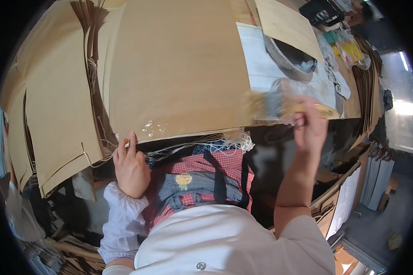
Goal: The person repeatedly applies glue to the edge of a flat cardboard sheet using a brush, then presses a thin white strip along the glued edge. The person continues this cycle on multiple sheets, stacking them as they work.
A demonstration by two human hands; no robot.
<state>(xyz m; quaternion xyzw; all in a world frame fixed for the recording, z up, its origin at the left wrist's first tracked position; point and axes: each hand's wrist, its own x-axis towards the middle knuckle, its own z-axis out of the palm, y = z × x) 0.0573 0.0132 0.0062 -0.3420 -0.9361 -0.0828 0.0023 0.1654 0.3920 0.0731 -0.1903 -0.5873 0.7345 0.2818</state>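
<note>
A large sheet of brown paper point(179, 68) lies flat on the table in front of me, with a shiny wet patch point(152, 128) by its near edge. At its near left corner is my left hand point(132, 169), fingers apart and the fingertips touching the edge. My right hand point(309, 126) grips the yellowish handle of a wide flat brush point(274, 105), blurred by motion. The bristles are over the sheet's right edge, near the front. Beyond the brush stands a round grey basin point(284, 64), partly covered by a thin tan board point(289, 25).
Brown paper bags with white string handles point(59, 101) are stacked at the left. White strings point(236, 143) hang at the table's front edge. A black box point(322, 11) and a clear bag with yellow contents point(351, 50) are at the far right. Flat stacks point(376, 169) stand lower right.
</note>
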